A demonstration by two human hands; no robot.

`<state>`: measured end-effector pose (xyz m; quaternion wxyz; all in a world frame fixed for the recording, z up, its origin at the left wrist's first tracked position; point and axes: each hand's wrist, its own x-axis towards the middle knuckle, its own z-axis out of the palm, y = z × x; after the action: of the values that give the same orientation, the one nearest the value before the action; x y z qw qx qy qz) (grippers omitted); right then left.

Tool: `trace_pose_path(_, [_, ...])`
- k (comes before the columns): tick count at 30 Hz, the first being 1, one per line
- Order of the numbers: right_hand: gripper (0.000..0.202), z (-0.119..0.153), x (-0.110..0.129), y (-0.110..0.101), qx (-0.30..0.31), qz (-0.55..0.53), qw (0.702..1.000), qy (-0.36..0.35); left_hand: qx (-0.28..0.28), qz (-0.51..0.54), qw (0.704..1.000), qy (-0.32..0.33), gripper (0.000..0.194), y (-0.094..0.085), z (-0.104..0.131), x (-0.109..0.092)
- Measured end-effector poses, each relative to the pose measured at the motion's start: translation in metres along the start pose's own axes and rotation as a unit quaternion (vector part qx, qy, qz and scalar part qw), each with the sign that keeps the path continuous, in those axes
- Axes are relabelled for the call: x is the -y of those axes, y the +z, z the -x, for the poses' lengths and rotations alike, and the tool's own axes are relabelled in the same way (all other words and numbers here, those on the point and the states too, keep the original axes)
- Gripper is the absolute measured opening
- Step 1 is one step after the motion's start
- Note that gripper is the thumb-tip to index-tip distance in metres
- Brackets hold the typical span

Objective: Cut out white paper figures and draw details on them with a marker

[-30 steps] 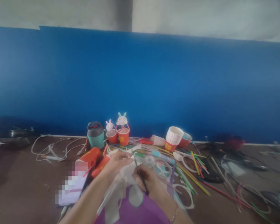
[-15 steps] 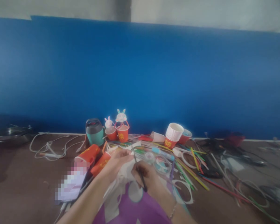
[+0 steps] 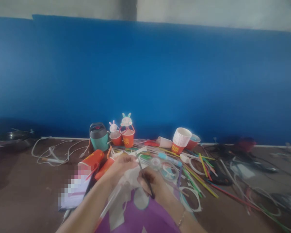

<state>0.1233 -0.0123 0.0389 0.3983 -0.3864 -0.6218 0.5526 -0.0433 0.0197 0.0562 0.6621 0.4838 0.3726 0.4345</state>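
While pinched at lower center of frame, white paper: looks light, soft, easily creased; best held by edge.
Left hand: pinches paper.
Right hand: pinches slender dark tool, likely stiff.

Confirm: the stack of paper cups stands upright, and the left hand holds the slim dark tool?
Wrong hand: the head view shows the slim dark tool in the right hand. The stack of paper cups does stand upright.

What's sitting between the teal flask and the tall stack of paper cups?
The head view shows two red paper cups with rabbit figures, then a toppled paper cup, between the teal flask and the cup stack.
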Motion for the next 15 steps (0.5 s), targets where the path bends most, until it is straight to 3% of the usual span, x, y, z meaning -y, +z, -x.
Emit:
trace_pose_path(6, [0.026,0.0007,0.0033,-0.0015,0.002,0.015,1.000,0.000,-0.032,-0.019,0.999,-0.003,0.024,-0.0078,-0.0020,0.0062])
trace_pose_path(15, [0.026,-0.0003,0.0010,-0.0005,-0.007,0.021,1.000,-0.008,-0.034,0.011,0.999,0.012,0.026,-0.0096,-0.0043,0.0080])
